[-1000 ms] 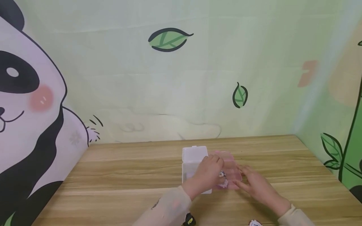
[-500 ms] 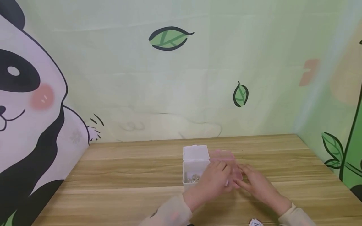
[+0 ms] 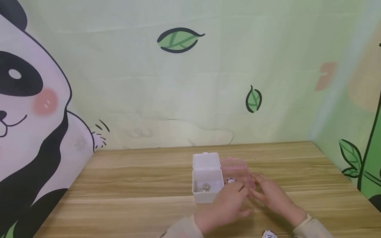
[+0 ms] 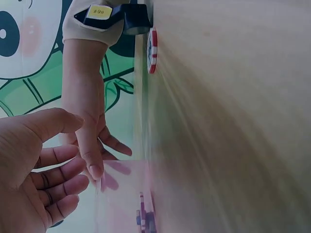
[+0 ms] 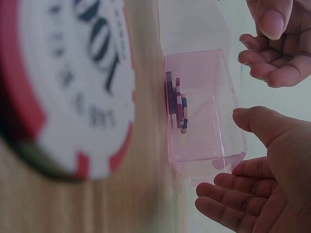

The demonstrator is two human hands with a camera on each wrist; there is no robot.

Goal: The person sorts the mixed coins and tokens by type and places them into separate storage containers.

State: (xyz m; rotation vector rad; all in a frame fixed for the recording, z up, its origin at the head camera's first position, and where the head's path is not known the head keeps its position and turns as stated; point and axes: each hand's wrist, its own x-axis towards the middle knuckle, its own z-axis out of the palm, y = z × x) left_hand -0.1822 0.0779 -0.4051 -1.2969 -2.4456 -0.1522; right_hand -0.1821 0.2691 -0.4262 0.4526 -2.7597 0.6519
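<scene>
A clear pink box [image 3: 239, 168] stands open on the wooden table [image 3: 134, 185], with poker chips [image 3: 230, 180] lying in it. Beside it on the left is a white box [image 3: 206, 193], its lid up and coins [image 3: 204, 187] inside. My left hand [image 3: 238, 198] hovers at the pink box's near side, fingers relaxed and empty. My right hand [image 3: 262, 190] rests with straight fingers against the pink box's right side. The right wrist view shows the pink box [image 5: 204, 116], its chips [image 5: 176, 102] and both hands: right hand [image 5: 262, 179], left hand [image 5: 277, 43].
A red-and-white chip [image 3: 268, 234] lies on the table near the front edge by my right wrist, and fills the right wrist view as a large chip [image 5: 73, 87]. A wall with panda and leaf pictures [image 3: 178, 82] closes the table's back and sides.
My left hand drew back toward me from over the boxes, uncovering the coins in the white box and a chip now lying in the pink box. The right hand stayed put.
</scene>
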